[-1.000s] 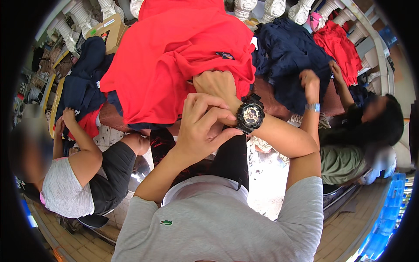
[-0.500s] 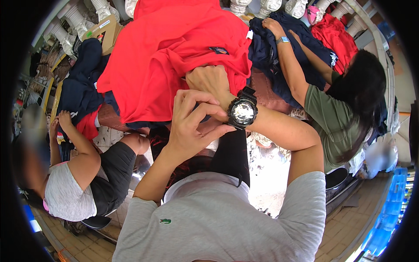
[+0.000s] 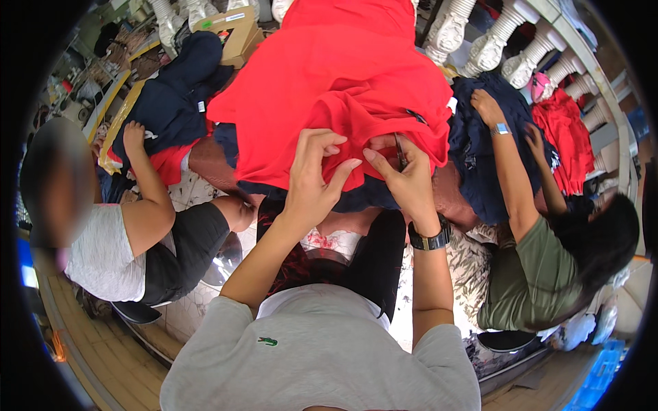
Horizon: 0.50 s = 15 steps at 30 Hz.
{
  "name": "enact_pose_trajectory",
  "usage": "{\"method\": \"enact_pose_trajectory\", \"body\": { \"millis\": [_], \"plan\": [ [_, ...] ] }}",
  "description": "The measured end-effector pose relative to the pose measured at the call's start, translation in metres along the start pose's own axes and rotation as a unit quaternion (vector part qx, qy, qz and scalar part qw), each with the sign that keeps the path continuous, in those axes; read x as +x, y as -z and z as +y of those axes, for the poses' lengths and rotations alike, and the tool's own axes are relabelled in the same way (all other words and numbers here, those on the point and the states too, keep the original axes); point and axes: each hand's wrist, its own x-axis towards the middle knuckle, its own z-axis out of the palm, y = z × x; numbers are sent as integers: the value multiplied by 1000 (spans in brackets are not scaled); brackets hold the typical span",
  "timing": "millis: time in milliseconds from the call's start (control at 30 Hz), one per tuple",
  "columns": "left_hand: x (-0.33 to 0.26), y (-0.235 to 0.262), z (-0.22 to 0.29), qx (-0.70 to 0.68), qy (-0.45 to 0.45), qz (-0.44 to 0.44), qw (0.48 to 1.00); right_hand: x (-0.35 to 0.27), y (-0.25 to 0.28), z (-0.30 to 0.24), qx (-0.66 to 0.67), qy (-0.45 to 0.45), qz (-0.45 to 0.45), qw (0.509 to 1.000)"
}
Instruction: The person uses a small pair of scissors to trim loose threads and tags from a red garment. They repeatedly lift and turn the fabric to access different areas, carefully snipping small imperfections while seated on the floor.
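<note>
Spread in front of me is a red garment (image 3: 301,89), its near part bunched into folds. Over its near edge is my left hand (image 3: 317,175), thumb and fingers curved apart with nothing visible between them. My right hand (image 3: 406,181), at the bunched folds, holds a slim dark tool that looks like thread snips (image 3: 399,152), pointing up. Its fingertips are partly hidden by the red cloth. A black watch (image 3: 430,237) is on my right wrist. Dark navy cloth (image 3: 367,195) shows under the red garment's near edge.
At left a person in grey (image 3: 106,253) handles navy garments (image 3: 168,92). At right a person in green (image 3: 531,274) has hands on navy cloth (image 3: 480,164). A cardboard box (image 3: 240,38), white balusters (image 3: 449,31) and another red garment (image 3: 565,140) lie beyond.
My left hand has come away from my right wrist, where its fingers were beside the watch. My right forearm has swung from across my front to point forward, and the snips now show.
</note>
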Motion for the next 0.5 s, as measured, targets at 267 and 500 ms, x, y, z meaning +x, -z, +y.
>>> {"method": "enact_pose_trajectory", "body": {
  "millis": [267, 500],
  "plan": [
    [9, -11, -6, 11, 38, 27, 999, 1, -22, -7, 139, -47, 23, 989],
    [8, -17, -9, 59, 10, 41, 997, -7, -20, 8, 241, -90, 48, 965]
  ]
}}
